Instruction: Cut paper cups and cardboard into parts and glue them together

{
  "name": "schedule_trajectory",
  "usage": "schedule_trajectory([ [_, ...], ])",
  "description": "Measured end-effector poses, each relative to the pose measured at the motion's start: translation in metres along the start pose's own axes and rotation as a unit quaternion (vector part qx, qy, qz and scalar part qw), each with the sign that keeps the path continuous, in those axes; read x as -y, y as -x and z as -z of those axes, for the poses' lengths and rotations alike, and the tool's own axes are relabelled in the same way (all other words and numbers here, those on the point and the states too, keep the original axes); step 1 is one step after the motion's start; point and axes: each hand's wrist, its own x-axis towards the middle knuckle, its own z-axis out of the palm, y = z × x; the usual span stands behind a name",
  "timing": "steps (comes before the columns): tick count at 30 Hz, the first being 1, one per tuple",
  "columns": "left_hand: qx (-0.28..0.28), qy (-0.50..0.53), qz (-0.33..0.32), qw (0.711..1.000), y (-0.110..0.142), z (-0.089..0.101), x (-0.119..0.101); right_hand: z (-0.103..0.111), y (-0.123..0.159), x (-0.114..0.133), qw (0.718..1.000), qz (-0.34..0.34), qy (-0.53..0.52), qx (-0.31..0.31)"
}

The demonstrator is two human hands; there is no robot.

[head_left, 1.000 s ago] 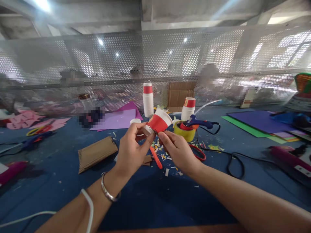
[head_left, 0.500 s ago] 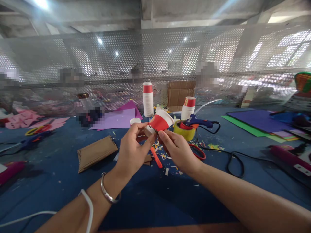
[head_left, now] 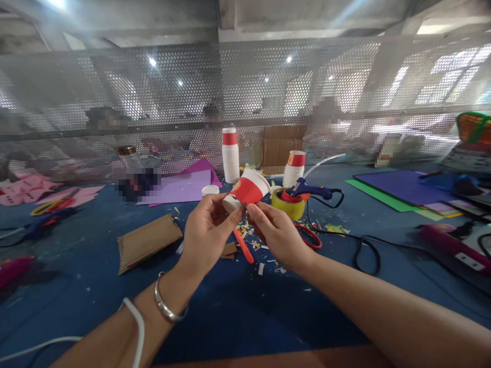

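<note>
A white paper cup (head_left: 250, 190) with a red band is tilted in the air, its wide rim up to the right and its base down to the left. My left hand (head_left: 203, 237) is closed round the base end, thumb underneath. At the lower side of the cup, my right hand (head_left: 282, 236) pinches the wall by the red band. A small dark bit shows near the right fingertips, too small to name. Below the hands lie an orange-handled tool (head_left: 244, 246) and scattered paper scraps. Beside the right hand is a yellow tape roll (head_left: 286, 207) with a blue glue gun (head_left: 312, 190) resting on it.
Two stacks of paper cups, one taller (head_left: 230, 161) and one shorter (head_left: 293, 171), stand at the back. Corrugated cardboard (head_left: 149, 243) lies left. Red-handled scissors (head_left: 312, 237) and a looping black cord (head_left: 358, 253) are on the right, near coloured sheets (head_left: 402, 189).
The cup has turned slightly in my hands, so more of its base and red band shows. Both hands keep hold of it, and the whole view has shifted a little.
</note>
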Motion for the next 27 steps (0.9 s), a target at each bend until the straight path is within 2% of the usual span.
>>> schedule_trajectory([
  [6,0.022,-0.035,-0.011,0.999,0.001,-0.001,0.003,-0.001,0.001,0.001,1.0,-0.013,0.006,-0.012],
  [14,0.01,-0.088,-0.037,0.995,-0.006,0.003,0.011,0.0,-0.006,-0.006,1.0,-0.01,0.019,-0.021],
  [20,0.013,-0.149,-0.027,0.988,-0.011,0.003,0.019,0.002,-0.01,-0.006,0.999,-0.023,-0.028,-0.041],
  [24,0.005,-0.132,-0.025,0.991,-0.016,0.006,0.025,0.007,-0.015,-0.009,0.997,-0.037,-0.029,-0.068],
  [27,0.013,-0.105,-0.015,0.994,-0.017,0.008,0.028,0.009,-0.017,-0.013,0.998,-0.033,0.003,-0.057],
])
